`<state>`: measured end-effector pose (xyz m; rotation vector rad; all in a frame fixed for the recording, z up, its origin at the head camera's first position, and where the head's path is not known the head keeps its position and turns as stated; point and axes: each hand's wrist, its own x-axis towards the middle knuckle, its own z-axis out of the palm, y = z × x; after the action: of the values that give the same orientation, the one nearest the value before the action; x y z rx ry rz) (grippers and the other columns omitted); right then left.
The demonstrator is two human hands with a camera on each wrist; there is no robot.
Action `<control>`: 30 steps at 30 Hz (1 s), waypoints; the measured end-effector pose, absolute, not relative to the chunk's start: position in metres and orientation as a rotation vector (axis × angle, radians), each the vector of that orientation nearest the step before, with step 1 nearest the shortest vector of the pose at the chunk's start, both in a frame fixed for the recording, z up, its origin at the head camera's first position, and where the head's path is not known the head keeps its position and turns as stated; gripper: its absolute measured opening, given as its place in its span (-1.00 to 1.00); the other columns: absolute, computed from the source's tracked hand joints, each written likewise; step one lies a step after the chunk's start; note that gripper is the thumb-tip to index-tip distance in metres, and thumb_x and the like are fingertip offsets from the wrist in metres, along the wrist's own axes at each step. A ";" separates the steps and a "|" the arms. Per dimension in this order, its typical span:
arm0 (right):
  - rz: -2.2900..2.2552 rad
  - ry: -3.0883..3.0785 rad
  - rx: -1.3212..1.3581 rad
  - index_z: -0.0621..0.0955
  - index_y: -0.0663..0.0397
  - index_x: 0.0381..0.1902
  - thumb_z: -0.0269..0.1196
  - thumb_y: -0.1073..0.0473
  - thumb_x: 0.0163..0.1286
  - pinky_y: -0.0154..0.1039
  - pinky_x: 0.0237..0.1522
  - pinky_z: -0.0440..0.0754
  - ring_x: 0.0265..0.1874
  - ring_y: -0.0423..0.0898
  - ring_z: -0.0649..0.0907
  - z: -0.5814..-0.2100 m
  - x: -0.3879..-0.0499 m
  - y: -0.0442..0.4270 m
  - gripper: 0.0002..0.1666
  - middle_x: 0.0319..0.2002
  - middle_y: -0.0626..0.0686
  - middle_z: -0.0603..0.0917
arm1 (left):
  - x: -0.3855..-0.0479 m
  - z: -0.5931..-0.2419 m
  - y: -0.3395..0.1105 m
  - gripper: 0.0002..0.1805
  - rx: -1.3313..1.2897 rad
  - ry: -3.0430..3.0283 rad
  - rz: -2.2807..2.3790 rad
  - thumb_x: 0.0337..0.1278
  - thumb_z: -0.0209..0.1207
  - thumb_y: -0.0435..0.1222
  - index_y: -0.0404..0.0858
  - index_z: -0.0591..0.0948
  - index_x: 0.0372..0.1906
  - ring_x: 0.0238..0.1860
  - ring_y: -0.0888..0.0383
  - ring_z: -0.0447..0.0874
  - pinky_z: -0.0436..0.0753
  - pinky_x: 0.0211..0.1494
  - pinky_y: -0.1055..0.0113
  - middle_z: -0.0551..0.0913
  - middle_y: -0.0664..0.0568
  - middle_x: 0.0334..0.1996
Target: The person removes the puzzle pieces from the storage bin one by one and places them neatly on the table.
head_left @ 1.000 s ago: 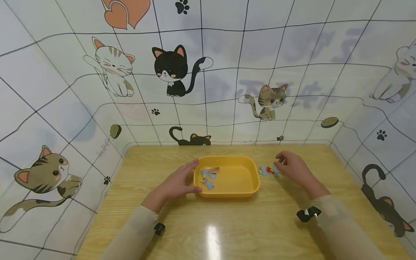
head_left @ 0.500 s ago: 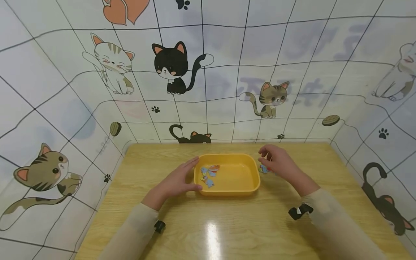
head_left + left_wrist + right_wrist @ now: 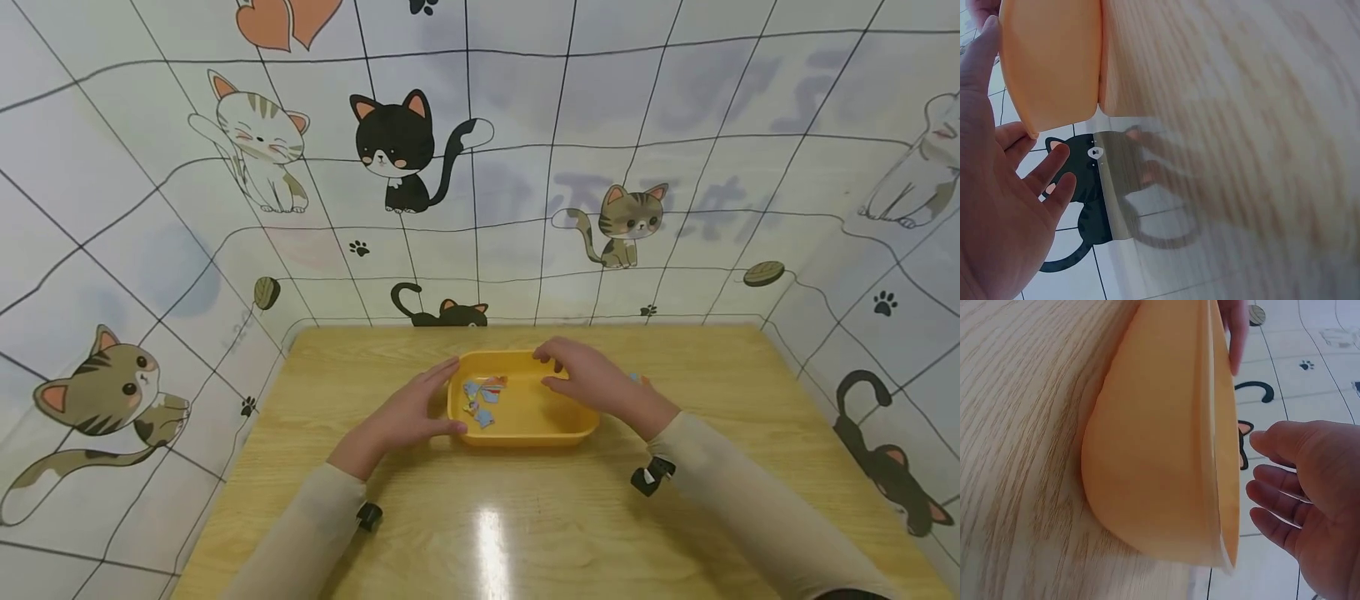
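A yellow rectangular tray (image 3: 517,440) stands on the table. My left hand (image 3: 401,419) holds its left end, the thumb at the near corner and the fingers at the far one. In the left wrist view, fingertips touch the rim. Small flat light-blue pieces (image 3: 486,417) with coloured prints, like jigsaw pieces, lie inside at the left. Over the tray's right half hovers my right hand (image 3: 592,379), its fingers loosely bent and apart. Nothing shows between them in the right wrist view (image 3: 1316,494). Behind that hand peeks another coloured piece (image 3: 640,379), mostly hidden.
The wooden table (image 3: 420,517) ends at the back against a white wall (image 3: 517,208) with a grid and printed cats. Similar walls rise at both sides. A black band with a small device (image 3: 652,475) sits on the right wrist.
My right hand has moved left, from beside the pieces right of the tray to above the tray. The left hand and the tray have stayed in place.
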<state>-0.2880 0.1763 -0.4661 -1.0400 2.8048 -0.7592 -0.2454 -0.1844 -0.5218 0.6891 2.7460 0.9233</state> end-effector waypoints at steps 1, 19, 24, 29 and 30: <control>-0.737 2.795 -1.048 0.63 0.21 0.34 0.49 0.27 0.51 0.12 0.12 0.74 0.03 0.12 0.72 -0.465 -0.288 0.172 -0.50 0.22 0.19 0.72 | -0.246 -0.522 -0.185 0.26 0.686 2.747 0.917 0.22 0.55 0.22 -0.05 0.12 0.83 0.79 0.00 -0.03 0.12 0.77 -0.15 -0.02 0.26 0.81; -0.438 2.679 -1.170 0.59 0.11 0.49 0.46 0.29 0.53 0.10 0.39 0.66 0.40 0.15 0.62 -0.484 -0.305 0.125 -0.37 0.40 0.15 0.65 | -0.248 -0.524 -0.186 0.26 0.692 2.738 0.926 0.21 0.52 0.27 0.00 0.10 0.84 0.79 0.01 -0.02 0.13 0.77 -0.15 -0.02 0.31 0.80; -0.426 2.646 -1.192 0.58 0.14 0.50 0.45 0.32 0.52 0.10 0.46 0.61 0.41 0.15 0.62 -0.490 -0.308 0.118 -0.37 0.41 0.13 0.66 | -0.249 -0.525 -0.186 0.24 0.697 2.728 0.935 0.23 0.53 0.23 -0.01 0.11 0.84 0.79 0.01 -0.03 0.11 0.77 -0.14 -0.02 0.32 0.80; -0.432 2.624 -1.211 0.60 0.15 0.48 0.38 0.36 0.56 0.09 0.50 0.57 0.40 0.12 0.64 -0.497 -0.313 0.112 -0.42 0.39 0.13 0.68 | -0.248 -0.524 -0.185 0.24 0.693 2.727 0.946 0.23 0.54 0.22 0.00 0.11 0.84 0.79 0.02 -0.03 0.12 0.77 -0.13 -0.01 0.32 0.80; -0.424 2.621 -1.220 0.61 0.12 0.47 0.35 0.36 0.59 0.07 0.50 0.58 0.38 0.09 0.65 -0.500 -0.315 0.111 -0.46 0.37 0.10 0.70 | -0.248 -0.524 -0.185 0.24 0.694 2.728 0.944 0.23 0.54 0.22 0.00 0.11 0.84 0.79 0.03 -0.03 0.12 0.78 -0.12 -0.01 0.31 0.80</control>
<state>-0.3148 0.1109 -0.4995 -1.2203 2.6213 -0.4241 -0.2478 -0.1852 -0.5237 0.6938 2.7282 0.9436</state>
